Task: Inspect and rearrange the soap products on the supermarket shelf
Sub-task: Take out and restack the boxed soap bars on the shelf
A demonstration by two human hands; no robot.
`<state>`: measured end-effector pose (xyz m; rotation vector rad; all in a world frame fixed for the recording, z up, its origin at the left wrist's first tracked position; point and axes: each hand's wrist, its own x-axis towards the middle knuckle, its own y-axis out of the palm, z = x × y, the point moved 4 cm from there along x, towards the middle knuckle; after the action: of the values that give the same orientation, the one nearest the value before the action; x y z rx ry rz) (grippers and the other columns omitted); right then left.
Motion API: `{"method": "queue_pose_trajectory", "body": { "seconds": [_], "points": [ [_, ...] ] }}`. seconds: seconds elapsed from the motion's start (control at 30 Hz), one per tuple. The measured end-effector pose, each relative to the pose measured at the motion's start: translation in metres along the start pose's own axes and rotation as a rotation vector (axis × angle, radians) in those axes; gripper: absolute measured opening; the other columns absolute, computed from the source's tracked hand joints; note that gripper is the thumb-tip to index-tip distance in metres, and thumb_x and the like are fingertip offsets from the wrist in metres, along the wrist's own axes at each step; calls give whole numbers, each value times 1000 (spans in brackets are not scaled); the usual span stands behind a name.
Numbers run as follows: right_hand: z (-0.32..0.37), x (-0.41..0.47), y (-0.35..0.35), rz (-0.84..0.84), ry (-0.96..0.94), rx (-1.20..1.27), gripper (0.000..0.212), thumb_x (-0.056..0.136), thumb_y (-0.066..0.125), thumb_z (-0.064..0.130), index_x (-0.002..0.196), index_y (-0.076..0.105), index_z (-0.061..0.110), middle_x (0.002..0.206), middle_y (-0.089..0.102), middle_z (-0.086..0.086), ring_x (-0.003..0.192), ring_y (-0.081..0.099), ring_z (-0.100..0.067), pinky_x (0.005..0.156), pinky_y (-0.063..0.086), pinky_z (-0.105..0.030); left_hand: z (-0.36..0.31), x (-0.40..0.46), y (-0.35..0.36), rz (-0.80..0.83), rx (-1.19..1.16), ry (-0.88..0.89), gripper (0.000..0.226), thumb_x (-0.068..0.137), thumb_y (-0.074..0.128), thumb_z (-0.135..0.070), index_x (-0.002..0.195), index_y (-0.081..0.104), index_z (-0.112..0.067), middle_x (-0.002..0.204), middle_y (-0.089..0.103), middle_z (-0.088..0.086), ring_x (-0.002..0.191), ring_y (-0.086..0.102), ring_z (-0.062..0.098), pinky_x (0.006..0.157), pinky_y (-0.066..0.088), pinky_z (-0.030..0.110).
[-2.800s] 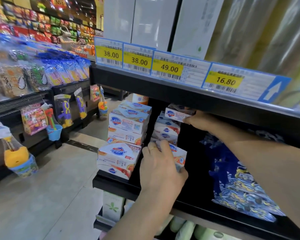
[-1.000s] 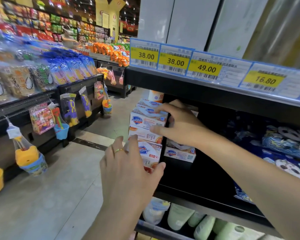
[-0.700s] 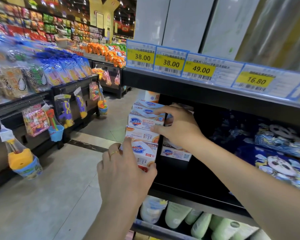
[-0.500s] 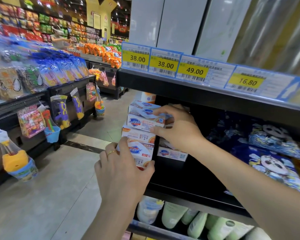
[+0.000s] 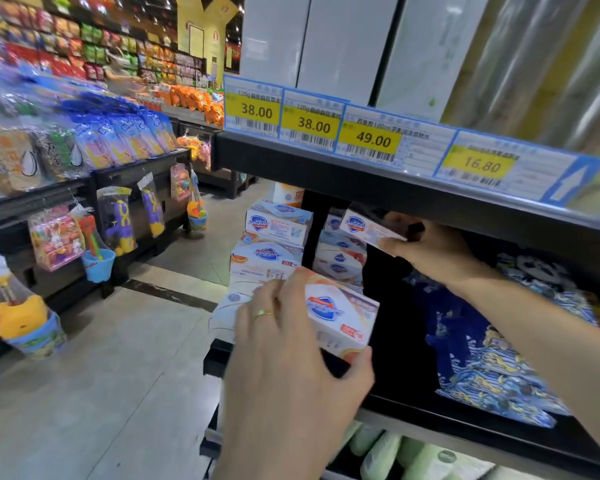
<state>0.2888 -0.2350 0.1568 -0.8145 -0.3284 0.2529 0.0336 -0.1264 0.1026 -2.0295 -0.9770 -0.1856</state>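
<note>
At the shelf's left end, your left hand [image 5: 291, 368] grips an orange-and-white soap box [image 5: 340, 318], fingers across its top and thumb beneath, holding it tilted just in front of the black shelf [image 5: 413, 407]. Your right hand [image 5: 430, 251] pinches a second, blue-and-white soap box [image 5: 364, 228] high under the upper shelf edge [image 5: 361, 171], above the inner stack of soap boxes [image 5: 340, 258]. An outer stack [image 5: 274, 247] stands just left of it. Blue patterned packs [image 5: 492, 368] lie to the right. Yellow price tags [image 5: 312, 123] line the upper edge.
</note>
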Motion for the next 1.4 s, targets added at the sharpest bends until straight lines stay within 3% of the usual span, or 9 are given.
{"method": "queue_pose_trajectory", "body": {
  "seconds": [0.1, 0.27, 0.4, 0.73, 0.83, 0.97, 1.13, 1.27, 1.4],
  "points": [
    [-2, 18, 2, 18, 25, -83, 35, 85, 78, 43, 116, 71, 29, 114, 73, 0, 100, 68, -17, 94, 54, -33, -25, 14, 28, 33, -21, 98, 95, 71, 66, -68, 148, 19, -36, 144, 33, -9, 130, 29, 14, 103, 43, 31],
    [5, 41, 19, 149, 42, -134, 34, 99, 65, 26, 130, 63, 12, 127, 65, -14, 98, 59, -21, 87, 46, -30, -41, 44, 75, 39, 24, 101, 88, 69, 75, -58, 140, 42, -18, 135, 50, 8, 117, 47, 26, 96, 50, 36],
    [8, 48, 29, 177, 13, -122, 34, 99, 64, 19, 132, 62, 10, 112, 57, -8, 98, 54, -20, 84, 41, -27, -45, 75, 103, 117, 36, 40, 89, 80, 71, -57, 148, 34, -14, 141, 44, 13, 122, 44, 31, 102, 43, 40],
    [7, 58, 51, 229, -51, -126, 18, 93, 69, 8, 97, 58, 22, 104, 60, -5, 79, 55, -13, 71, 41, -25, -14, 114, 142, 192, 178, -147, 87, 85, 68, -57, 145, 26, -9, 139, 38, 17, 124, 47, 31, 104, 41, 41],
    [11, 59, 53, 280, -35, -134, 33, 94, 62, 1, 77, 52, 27, 100, 61, -6, 86, 56, -17, 69, 44, -21, -10, 121, 154, 188, 204, -190, 88, 85, 68, -59, 144, 26, -9, 139, 37, 17, 124, 46, 30, 103, 41, 38],
    [22, 53, 52, 362, -88, -121, 44, 100, 46, -9, 74, 44, 26, 76, 50, 3, 62, 54, -5, 45, 36, -3, -8, 135, 166, 195, 194, -232, 92, 86, 69, -55, 150, 22, -7, 146, 33, 17, 132, 42, 30, 109, 37, 38],
    [32, 44, 51, 424, -211, -177, 44, 101, 42, -11, 73, 41, 23, 75, 46, 4, 52, 54, 1, 44, 36, -3, -7, 139, 174, 148, 246, -240, 85, 92, 64, -52, 151, 21, -8, 146, 34, 17, 131, 41, 30, 109, 36, 39],
    [31, 42, 52, 444, -201, -179, 44, 103, 44, -7, 74, 41, 26, 77, 46, 6, 64, 41, 0, 45, 35, -2, -12, 132, 167, 203, 210, -239, 104, 87, 68, -57, 156, 8, -6, 156, 19, 21, 141, 30, 33, 117, 28, 41],
    [31, 38, 47, 422, -109, -102, 36, 105, 50, 5, 77, 45, 27, 82, 52, 4, 68, 46, -3, 47, 35, 0, -33, 101, 135, 193, 126, -35, 107, 92, 63, -54, 161, -3, -5, 167, -11, 20, 156, -5, 33, 127, 7, 43]
  ]
}}
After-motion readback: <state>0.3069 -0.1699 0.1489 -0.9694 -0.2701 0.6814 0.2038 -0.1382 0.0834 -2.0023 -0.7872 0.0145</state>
